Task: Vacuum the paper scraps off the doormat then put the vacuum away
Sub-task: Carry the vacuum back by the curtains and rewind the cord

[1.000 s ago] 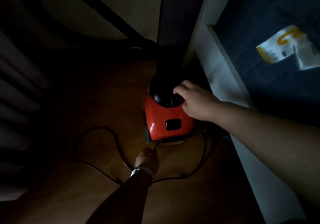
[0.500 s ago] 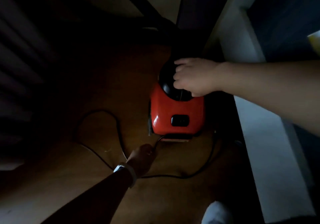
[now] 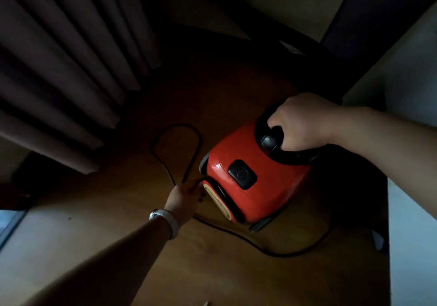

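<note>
A red canister vacuum (image 3: 267, 182) with a black top sits tilted on the dim wooden floor (image 3: 212, 270). My right hand (image 3: 300, 125) grips the black carry handle (image 3: 272, 137) on its top. My left hand (image 3: 186, 196), a white watch on the wrist, pinches the black power cord (image 3: 175, 130) right where it enters the vacuum's rear. The cord loops away to the left and also runs behind the vacuum to the right. No doormat or paper scraps are in view.
Dark pleated curtains (image 3: 71, 69) hang at the left. A pale wall or cabinet side (image 3: 411, 211) stands close on the right. A dark corner lies beyond the vacuum. A small pale scrap (image 3: 205, 303) lies at the bottom edge.
My right hand has closed round the carry handle, and the vacuum has turned and tilted. My view has swung left, bringing the curtains in. My left hand stays on the cord.
</note>
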Motion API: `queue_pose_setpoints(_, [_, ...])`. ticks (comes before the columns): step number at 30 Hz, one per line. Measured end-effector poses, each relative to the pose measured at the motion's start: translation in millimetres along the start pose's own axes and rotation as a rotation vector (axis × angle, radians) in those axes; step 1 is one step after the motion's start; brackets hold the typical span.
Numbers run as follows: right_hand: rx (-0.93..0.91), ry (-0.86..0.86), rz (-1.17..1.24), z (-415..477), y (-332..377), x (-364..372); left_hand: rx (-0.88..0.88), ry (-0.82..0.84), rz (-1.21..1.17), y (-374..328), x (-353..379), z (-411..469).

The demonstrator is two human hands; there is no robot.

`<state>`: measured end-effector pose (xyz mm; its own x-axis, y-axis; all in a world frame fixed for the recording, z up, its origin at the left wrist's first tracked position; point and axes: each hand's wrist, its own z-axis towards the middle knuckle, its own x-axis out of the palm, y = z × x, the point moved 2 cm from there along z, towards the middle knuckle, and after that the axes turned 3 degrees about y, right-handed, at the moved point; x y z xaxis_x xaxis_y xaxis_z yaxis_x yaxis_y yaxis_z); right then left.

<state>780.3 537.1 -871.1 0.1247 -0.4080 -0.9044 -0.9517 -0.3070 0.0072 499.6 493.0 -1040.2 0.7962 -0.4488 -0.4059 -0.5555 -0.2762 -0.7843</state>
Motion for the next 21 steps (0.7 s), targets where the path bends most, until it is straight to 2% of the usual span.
queue_pose_setpoints(5, [0.107,-0.048,0.067,-2,17,-31,0.030,-0.033,-0.026,-5,-24,11])
queue_pose_setpoints(10, [0.170,-0.096,0.057,4,26,-55,0.040,-0.144,-0.091,-3,-26,3])
queue_pose_setpoints(16, [0.118,-0.130,0.263,1,35,-48,0.003,-0.154,-0.115,8,-16,-5])
queue_pose_setpoints(21, [0.060,-0.169,0.255,-2,44,-42,-0.034,-0.134,-0.042,15,-16,-13])
